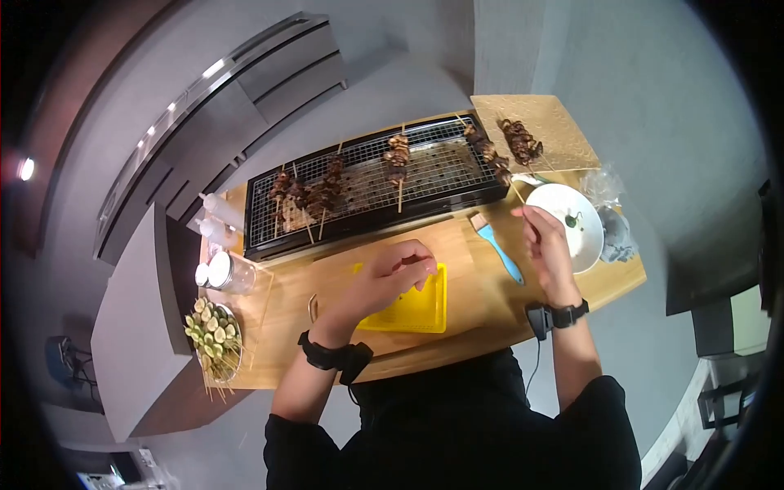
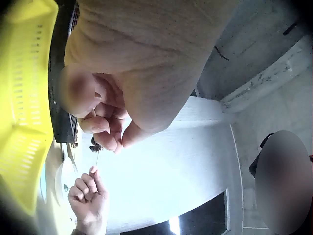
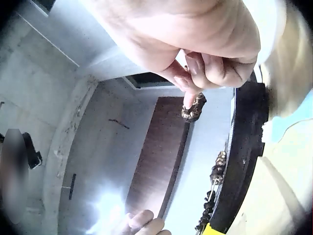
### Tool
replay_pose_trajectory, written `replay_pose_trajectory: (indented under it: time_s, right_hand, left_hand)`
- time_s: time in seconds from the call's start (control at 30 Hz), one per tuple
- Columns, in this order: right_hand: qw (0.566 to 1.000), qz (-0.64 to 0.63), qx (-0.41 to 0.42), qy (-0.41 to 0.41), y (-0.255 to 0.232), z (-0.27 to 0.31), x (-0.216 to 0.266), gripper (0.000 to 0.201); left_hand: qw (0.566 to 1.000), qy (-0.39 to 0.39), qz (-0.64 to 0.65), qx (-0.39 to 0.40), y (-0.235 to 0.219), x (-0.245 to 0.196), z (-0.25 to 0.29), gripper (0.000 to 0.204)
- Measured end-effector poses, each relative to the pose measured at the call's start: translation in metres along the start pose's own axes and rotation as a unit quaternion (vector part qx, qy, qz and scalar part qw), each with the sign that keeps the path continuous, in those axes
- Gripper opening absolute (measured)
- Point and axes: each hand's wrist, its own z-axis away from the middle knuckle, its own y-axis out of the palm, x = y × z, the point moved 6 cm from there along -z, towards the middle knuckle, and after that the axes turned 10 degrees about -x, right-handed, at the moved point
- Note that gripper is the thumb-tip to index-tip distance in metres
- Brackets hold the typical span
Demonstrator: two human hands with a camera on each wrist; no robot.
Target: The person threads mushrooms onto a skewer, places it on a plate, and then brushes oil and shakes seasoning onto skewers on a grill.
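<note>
My right hand (image 1: 549, 245) pinches the stick end of a skewer of browned meat (image 1: 487, 153) at the grill's right end. In the right wrist view that meat (image 3: 193, 110) shows just past the fingertips. My left hand (image 1: 392, 282) hangs with loosely curled fingers over a yellow basket (image 1: 441, 306) and holds nothing visible. The black grill (image 1: 457, 196) with its wire mesh lies ahead of both hands. Another meat skewer (image 1: 398, 159) lies at its middle, and several more meat skewers (image 1: 327, 192) lie on its left part.
A blue brush (image 1: 502, 253) lies between my right hand and the wooden board (image 1: 461, 269). The white bowl (image 1: 584, 245) stands at right, below brown paper (image 1: 563, 122) bearing meat skewers. Squeeze bottles (image 1: 220, 212), lidded jars (image 1: 233, 273) and a plate of vegetable skewers (image 1: 216, 335) line the left.
</note>
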Motion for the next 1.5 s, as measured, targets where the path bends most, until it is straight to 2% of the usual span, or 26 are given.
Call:
replay_pose_trajectory:
  time_s: [0.13, 0.27, 0.33, 0.43, 0.57, 0.67, 0.77, 0.87, 0.97, 1.07, 1.17, 1.3, 1.4, 1.5]
  right_hand:
    - [0.999, -0.016, 0.035, -0.007, 0.047, -0.031, -0.016, 0.023]
    - [1.0, -0.007, 0.021, -0.019, 0.073, -0.048, -0.031, 0.024]
    - [1.0, -0.009, 0.002, -0.019, 0.076, -0.052, -0.037, 0.024]
    - [1.0, 0.004, 0.009, 0.0, 0.082, -0.052, -0.044, 0.024]
    - [0.999, 0.029, 0.035, 0.025, 0.079, -0.055, -0.051, 0.023]
    - [0.996, 0.069, 0.054, 0.004, 0.074, -0.05, -0.05, 0.021]
    - [0.996, 0.078, 0.042, -0.028, 0.063, -0.043, -0.048, 0.019]
    - [0.984, 0.131, -0.032, -0.114, 0.052, -0.04, -0.046, 0.018]
    - [0.974, 0.148, 0.056, -0.162, 0.071, -0.04, -0.051, 0.018]
    - [0.963, 0.174, 0.178, -0.101, 0.117, -0.022, -0.043, 0.02]
    - [0.945, 0.201, 0.257, 0.011, 0.149, -0.016, -0.045, 0.024]
    - [0.928, 0.214, 0.294, 0.084, 0.173, -0.024, -0.06, 0.027]
    - [0.925, 0.133, 0.324, 0.15, 0.179, -0.026, -0.065, 0.024]
    - [0.934, 0.083, 0.299, 0.176, 0.181, -0.029, -0.071, 0.02]
  left_hand:
    - [0.997, 0.016, 0.038, -0.069, -0.041, 0.011, 0.016, 0.016]
    - [0.976, 0.063, -0.118, -0.17, -0.101, 0.019, 0.022, 0.017]
    - [0.947, 0.057, -0.212, -0.234, -0.131, 0.014, 0.025, 0.018]
    - [0.89, 0.088, -0.336, -0.296, -0.16, 0.005, 0.025, 0.018]
    - [0.858, 0.057, -0.407, -0.309, -0.176, 0.016, 0.015, 0.021]
    - [0.835, 0.03, -0.461, -0.299, -0.175, 0.017, 0.011, 0.023]
    - [0.813, 0.021, -0.503, -0.292, -0.178, 0.026, 0.007, 0.023]
    - [0.797, 0.023, -0.526, -0.297, -0.18, 0.032, 0.004, 0.024]
    - [0.783, 0.025, -0.546, -0.297, -0.177, 0.031, -0.001, 0.026]
    - [0.767, 0.0, -0.579, -0.277, -0.173, 0.029, -0.009, 0.027]
    - [0.751, -0.036, -0.608, -0.255, -0.173, 0.03, -0.014, 0.029]
    - [0.75, -0.043, -0.614, -0.242, -0.171, 0.031, -0.016, 0.027]
    - [0.753, -0.034, -0.61, -0.245, -0.172, 0.034, -0.017, 0.025]
    - [0.77, -0.027, -0.584, -0.256, -0.171, 0.031, -0.019, 0.024]
